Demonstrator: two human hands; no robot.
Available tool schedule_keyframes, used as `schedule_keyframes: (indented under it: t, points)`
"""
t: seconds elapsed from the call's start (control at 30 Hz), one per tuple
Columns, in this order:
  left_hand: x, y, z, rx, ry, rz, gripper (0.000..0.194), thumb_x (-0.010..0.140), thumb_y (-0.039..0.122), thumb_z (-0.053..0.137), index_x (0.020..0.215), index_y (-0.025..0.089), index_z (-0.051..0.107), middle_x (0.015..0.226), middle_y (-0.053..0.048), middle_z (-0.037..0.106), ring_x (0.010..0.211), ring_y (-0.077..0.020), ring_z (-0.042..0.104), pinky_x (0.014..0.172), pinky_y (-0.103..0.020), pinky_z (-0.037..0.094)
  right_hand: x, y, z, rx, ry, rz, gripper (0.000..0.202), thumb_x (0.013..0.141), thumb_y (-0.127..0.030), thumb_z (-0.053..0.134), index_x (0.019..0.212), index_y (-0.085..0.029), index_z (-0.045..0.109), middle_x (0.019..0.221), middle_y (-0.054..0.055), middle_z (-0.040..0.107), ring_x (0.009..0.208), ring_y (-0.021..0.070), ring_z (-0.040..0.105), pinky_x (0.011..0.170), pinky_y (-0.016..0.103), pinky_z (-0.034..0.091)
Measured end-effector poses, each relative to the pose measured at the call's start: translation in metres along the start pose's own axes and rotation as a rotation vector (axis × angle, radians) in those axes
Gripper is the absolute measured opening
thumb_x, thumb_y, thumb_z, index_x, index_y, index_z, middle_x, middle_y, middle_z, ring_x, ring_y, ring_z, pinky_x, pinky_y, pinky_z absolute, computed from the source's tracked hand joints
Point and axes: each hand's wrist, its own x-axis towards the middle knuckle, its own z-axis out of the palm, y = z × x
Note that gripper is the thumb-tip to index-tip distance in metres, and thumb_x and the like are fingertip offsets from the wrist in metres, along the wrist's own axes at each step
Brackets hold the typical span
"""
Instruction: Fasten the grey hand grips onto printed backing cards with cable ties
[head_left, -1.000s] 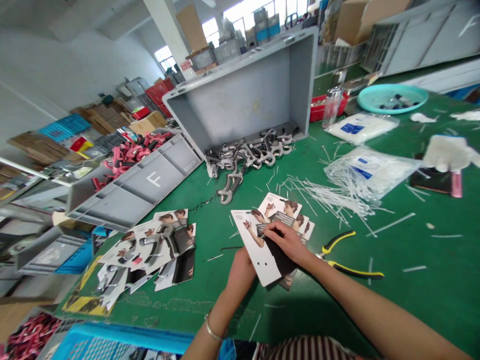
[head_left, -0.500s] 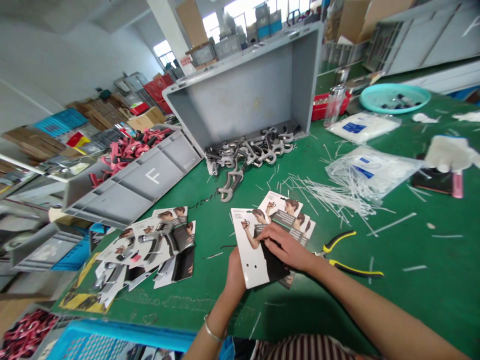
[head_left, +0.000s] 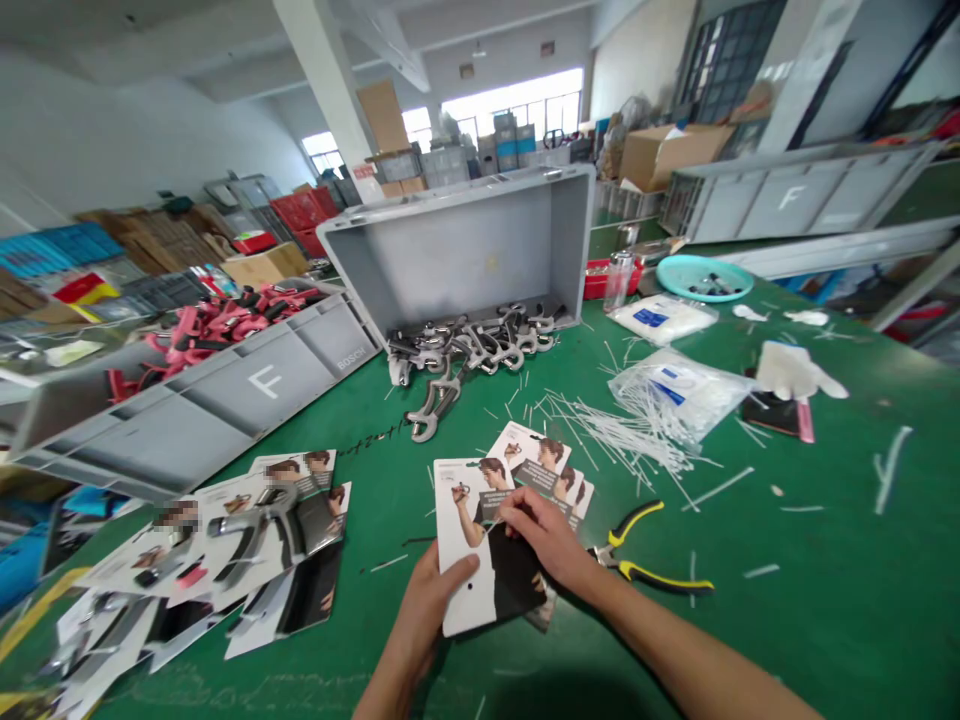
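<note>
A printed packaging card (head_left: 466,590), white and black with a picture of a person, is gripped at its lower left edge by my left hand (head_left: 429,605), the thumb lying across its front. Over the card's middle, the fingers of my right hand (head_left: 544,535) are pinched on what looks like a thin white cable tie (head_left: 491,526), seen only in part. More printed cards (head_left: 517,440) lie fanned out behind and under this one. Just right of my right hand, pliers (head_left: 637,575) with yellow and black handles rest on the green table (head_left: 750,640).
Cards with grey hand grips (head_left: 277,540) are piled at left. Loose grey grips (head_left: 480,345) spill from a tipped grey crate (head_left: 450,250). A crate marked F (head_left: 262,380) holds red grips. Loose cable ties (head_left: 615,430), plastic bags (head_left: 675,390), a glove (head_left: 795,370) and a turquoise dish (head_left: 705,278) are at right.
The view has tilted up and shifted. My left thumb has come onto the card's front, and my right fingers have drawn together in a pinch above it.
</note>
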Motion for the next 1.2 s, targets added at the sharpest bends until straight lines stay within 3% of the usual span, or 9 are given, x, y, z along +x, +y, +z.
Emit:
schedule_keyframes:
  t: [0.17, 0.3, 0.43, 0.57, 0.67, 0.83, 0.93, 1.07, 1.2]
  points:
    - [0.008, -0.002, -0.008, 0.018, -0.049, 0.011, 0.065, 0.058, 0.040, 0.084, 0.113, 0.011, 0.064, 0.081, -0.009, 0.075, 0.060, -0.0197, 0.067, 0.050, -0.025, 0.050, 0.021, -0.009, -0.074, -0.574, 0.224, 0.139, 0.031, 0.100, -0.039, 0.033, 0.103, -0.020, 0.058, 0.089, 0.004, 0.067, 0.069, 0.0155, 0.062, 0.065, 0.027, 0.049]
    - [0.013, -0.002, 0.000, 0.144, -0.185, -0.018, 0.067, 0.067, 0.048, 0.078, 0.121, 0.012, 0.058, 0.067, -0.005, 0.068, 0.047, -0.0184, 0.060, 0.034, -0.024, 0.045, 0.062, 0.000, -0.125, -0.893, 0.260, 0.257, 0.016, 0.090, -0.027, 0.054, 0.087, -0.015, 0.065, 0.097, 0.012, 0.067, 0.089, 0.0231, 0.064, 0.080, 0.032, 0.047]
    - [0.013, -0.003, 0.004, 0.094, -0.268, 0.010, 0.066, 0.067, 0.045, 0.079, 0.121, 0.012, 0.059, 0.073, -0.007, 0.070, 0.049, -0.0171, 0.060, 0.036, -0.023, 0.045, 0.094, 0.013, -0.129, -1.044, 0.253, 0.319, 0.009, 0.086, -0.016, 0.057, 0.087, -0.011, 0.065, 0.102, 0.020, 0.065, 0.098, 0.0295, 0.064, 0.080, 0.036, 0.046]
    - [0.007, -0.007, -0.015, -0.097, -0.195, 0.040, 0.058, 0.060, 0.032, 0.083, 0.112, 0.013, 0.066, 0.099, -0.013, 0.074, 0.080, -0.0242, 0.071, 0.068, -0.030, 0.056, 0.096, 0.011, -0.135, -1.065, 0.213, 0.250, 0.012, 0.087, -0.013, 0.051, 0.090, -0.012, 0.063, 0.093, 0.016, 0.067, 0.091, 0.0264, 0.065, 0.078, 0.034, 0.046]
    - [0.006, -0.007, -0.034, 0.025, -0.168, 0.112, 0.051, 0.065, 0.029, 0.078, 0.112, 0.014, 0.068, 0.106, -0.013, 0.073, 0.096, -0.0294, 0.069, 0.084, -0.038, 0.053, 0.080, 0.001, -0.146, -1.023, 0.187, 0.145, 0.015, 0.090, -0.017, 0.046, 0.093, -0.015, 0.060, 0.090, 0.009, 0.066, 0.084, 0.0213, 0.063, 0.076, 0.030, 0.045]
    - [0.007, 0.017, -0.027, 0.740, 0.151, 0.771, 0.039, 0.084, 0.027, 0.061, 0.122, 0.020, 0.065, 0.124, -0.013, 0.065, 0.116, -0.0318, 0.057, 0.101, -0.053, 0.041, 0.029, -0.038, -0.130, -0.950, 0.069, -0.036, 0.014, 0.093, -0.026, 0.047, 0.091, -0.019, 0.060, 0.090, 0.005, 0.064, 0.084, 0.0194, 0.058, 0.078, 0.030, 0.045]
    - [-0.003, 0.032, 0.003, 1.028, 0.018, 1.108, 0.037, 0.093, 0.024, 0.053, 0.128, 0.027, 0.061, 0.130, -0.009, 0.062, 0.122, -0.0274, 0.052, 0.105, -0.050, 0.038, 0.001, -0.073, -0.103, -0.829, -0.134, -0.183, 0.012, 0.093, -0.025, 0.050, 0.089, -0.020, 0.060, 0.090, 0.005, 0.062, 0.090, 0.0198, 0.055, 0.083, 0.032, 0.043]
    - [-0.016, 0.025, 0.031, 0.937, -0.142, 1.059, 0.022, 0.095, 0.026, 0.052, 0.108, 0.024, 0.070, 0.099, -0.007, 0.072, 0.094, -0.0222, 0.062, 0.088, -0.039, 0.048, -0.016, -0.101, -0.078, -0.568, -0.179, -0.123, 0.009, 0.092, -0.025, 0.054, 0.087, -0.020, 0.060, 0.088, 0.003, 0.061, 0.088, 0.0185, 0.055, 0.080, 0.031, 0.043]
    - [-0.031, -0.003, 0.035, 0.664, -0.091, 0.866, 0.021, 0.094, 0.031, 0.053, 0.095, 0.021, 0.071, 0.086, -0.005, 0.070, 0.084, -0.0200, 0.062, 0.077, -0.032, 0.049, -0.028, -0.077, -0.053, -0.017, -0.135, 0.136, 0.018, 0.090, -0.037, 0.061, 0.097, -0.020, 0.059, 0.082, 0.000, 0.061, 0.073, 0.0147, 0.057, 0.069, 0.028, 0.046]
